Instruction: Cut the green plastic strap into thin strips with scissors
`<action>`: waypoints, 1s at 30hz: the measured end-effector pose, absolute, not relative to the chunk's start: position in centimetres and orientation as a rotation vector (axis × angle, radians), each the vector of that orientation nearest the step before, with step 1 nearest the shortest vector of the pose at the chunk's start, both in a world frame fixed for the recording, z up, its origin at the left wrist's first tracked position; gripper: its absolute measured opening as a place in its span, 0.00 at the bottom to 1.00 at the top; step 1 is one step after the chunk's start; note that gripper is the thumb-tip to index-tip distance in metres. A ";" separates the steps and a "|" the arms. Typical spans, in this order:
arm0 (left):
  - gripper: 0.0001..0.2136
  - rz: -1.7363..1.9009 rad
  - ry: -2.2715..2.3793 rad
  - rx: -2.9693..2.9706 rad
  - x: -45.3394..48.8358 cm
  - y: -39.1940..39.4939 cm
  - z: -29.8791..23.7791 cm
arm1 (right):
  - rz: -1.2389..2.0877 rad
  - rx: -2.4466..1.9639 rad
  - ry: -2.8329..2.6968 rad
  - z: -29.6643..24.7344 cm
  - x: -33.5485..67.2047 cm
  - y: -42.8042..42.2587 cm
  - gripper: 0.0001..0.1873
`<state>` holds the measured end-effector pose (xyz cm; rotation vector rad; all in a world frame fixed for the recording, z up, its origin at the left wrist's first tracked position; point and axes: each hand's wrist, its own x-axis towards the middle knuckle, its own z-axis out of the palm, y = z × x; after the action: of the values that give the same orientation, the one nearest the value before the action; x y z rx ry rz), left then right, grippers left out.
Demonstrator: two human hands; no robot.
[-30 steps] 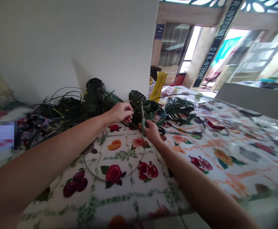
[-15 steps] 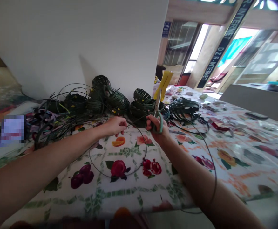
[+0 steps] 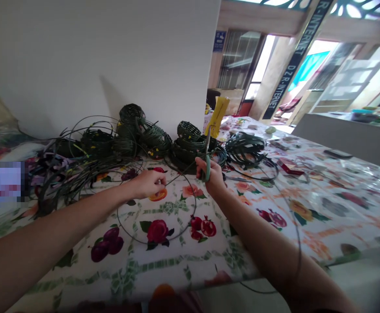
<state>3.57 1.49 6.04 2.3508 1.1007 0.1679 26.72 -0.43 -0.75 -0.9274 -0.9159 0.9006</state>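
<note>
My left hand (image 3: 149,183) is closed in a pinch on a thin dark strip (image 3: 180,174), which runs across to my right hand (image 3: 214,174). The fingers of my right hand are wrapped round scissors (image 3: 206,167) with green handles, their blades pointing up and away from me. The strip passes by the right fingers; whether they grip it too, I cannot tell. Below both hands, a thin dark loop (image 3: 194,204) lies over the flowered tablecloth (image 3: 173,256). Another length of it arcs past my right forearm and hangs below the table edge.
Several dark green woven baskets (image 3: 155,141) stand along the white wall (image 3: 157,56). Left of them lies a tangle of loose strips (image 3: 79,174). An open-ribbed woven piece (image 3: 245,145), a yellow packet (image 3: 217,117) and a red box (image 3: 290,167) are to the right.
My left hand has moved down and slightly left, with the strip now stretched between the hands. The scissors have turned more edge-on in my right hand. The view has shifted slightly right.
</note>
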 end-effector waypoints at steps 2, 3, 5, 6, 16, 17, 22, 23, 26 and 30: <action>0.06 0.147 1.102 2.366 3.0 1.3 5.9 | 0.888 -0.913 -0.886 -0.6 27.0 -0.3 0.14; 0.06 0.133 1.098 2.371 2.7 1.2 5.9 | 0.889 -0.902 -0.871 -0.5 27.1 -0.2 0.13; 0.07 0.096 1.093 2.369 2.0 1.1 5.8 | 0.902 -0.881 -0.840 -0.2 27.1 -0.2 0.12; 0.07 0.080 1.093 2.359 1.7 1.0 5.7 | 0.913 -0.871 -0.823 0.0 27.2 -0.2 0.12; 0.07 0.191 1.233 2.147 -1.8 -0.1 6.7 | 0.888 -0.750 -0.624 1.4 28.9 -0.5 0.12; 0.08 0.221 1.251 2.130 -2.5 0.1 6.7 | 0.879 -0.737 -0.607 1.5 29.2 -0.5 0.12; 0.09 0.306 1.386 2.116 -7.5 1.6 7.0 | 0.859 -0.672 -0.540 1.9 30.3 -0.3 0.12; 0.10 0.322 1.412 2.089 -8.7 1.9 7.0 | 0.859 -0.661 -0.530 2.0 30.4 -0.3 0.11; 0.10 0.330 1.446 2.061 -12.2 2.6 7.1 | 0.867 -0.634 -0.509 2.2 30.7 -0.3 0.11; 0.11 0.300 1.534 2.074 -17.1 3.4 7.0 | 0.886 -0.617 -0.493 2.4 30.9 -0.5 0.09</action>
<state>-17.06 3.43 6.99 2.0738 1.5345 0.2999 30.89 -0.47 2.37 -0.6172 -0.4932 0.8864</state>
